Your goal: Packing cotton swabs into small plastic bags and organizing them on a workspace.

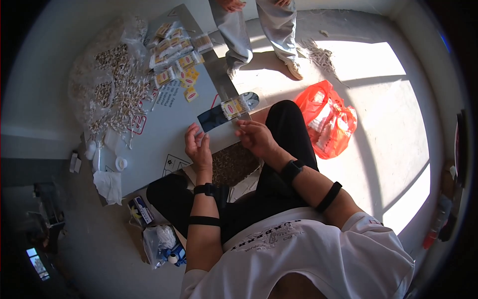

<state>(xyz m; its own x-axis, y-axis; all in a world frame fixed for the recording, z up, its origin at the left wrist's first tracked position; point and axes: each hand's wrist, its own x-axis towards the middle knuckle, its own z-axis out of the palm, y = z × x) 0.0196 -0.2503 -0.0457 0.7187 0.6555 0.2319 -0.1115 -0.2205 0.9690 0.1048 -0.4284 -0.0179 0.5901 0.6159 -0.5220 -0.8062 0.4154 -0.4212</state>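
Note:
A clear packet of cotton swabs [235, 107] with a yellow and red label lies on a dark, round-ended strip [213, 118] at the table's near right edge. My left hand [199, 148] is just in front of the strip's left end, fingers bent and apart, with nothing seen between them. To the right, my right hand [260, 139] has thumb and forefinger closed together near the packet; anything between the tips is too small to make out. Loose cotton swabs [130, 84] spill from a large clear plastic bag [82, 82]. Beside them sit several filled packets [172, 49] and yellow label cards [190, 93].
The grey table [164, 144] carries a tape roll [121, 163] and a white tissue [108, 185] at its left corner. A red plastic bag [326, 119] stands on the floor at right. Another person's legs [279, 32] are beyond the table. Below my hands is a box of brown bits [234, 164].

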